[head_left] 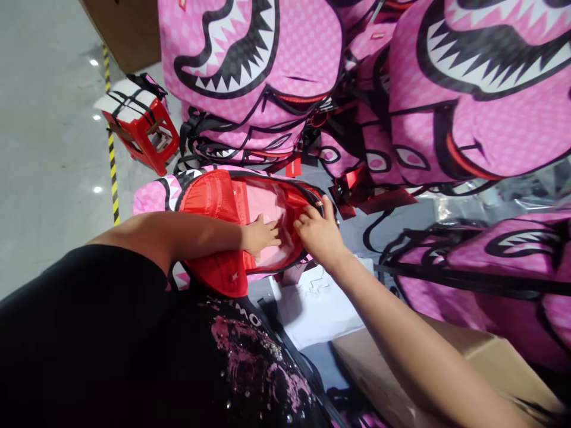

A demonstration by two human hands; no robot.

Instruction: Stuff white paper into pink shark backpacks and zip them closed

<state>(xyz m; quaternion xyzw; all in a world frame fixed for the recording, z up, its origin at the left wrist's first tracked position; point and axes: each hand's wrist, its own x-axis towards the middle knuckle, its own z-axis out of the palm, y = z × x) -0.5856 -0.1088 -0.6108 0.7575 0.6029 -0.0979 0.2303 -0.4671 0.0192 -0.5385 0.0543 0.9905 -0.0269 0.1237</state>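
A pink backpack (151,195) with red lining lies opened in front of me, its red flap (205,196) folded back toward the left. My left hand (261,235) reaches inside, fingers spread on a pale pink sheet or plastic-like piece (270,211) in the main compartment. At the right end of the opening, my right hand (319,233) has its fingers curled over the zippered edge, gripping it. The zip pulls lie close by its fingertips. What lies beneath the pink piece is hidden.
Pink shark-mouth backpacks are stacked at the back (303,35) and right (526,137), with more (504,249) lower right. A red stool (149,139) stands on the left floor, near yellow-black tape (112,172). A white sheet (319,309) and cardboard box (482,348) lie nearer me.
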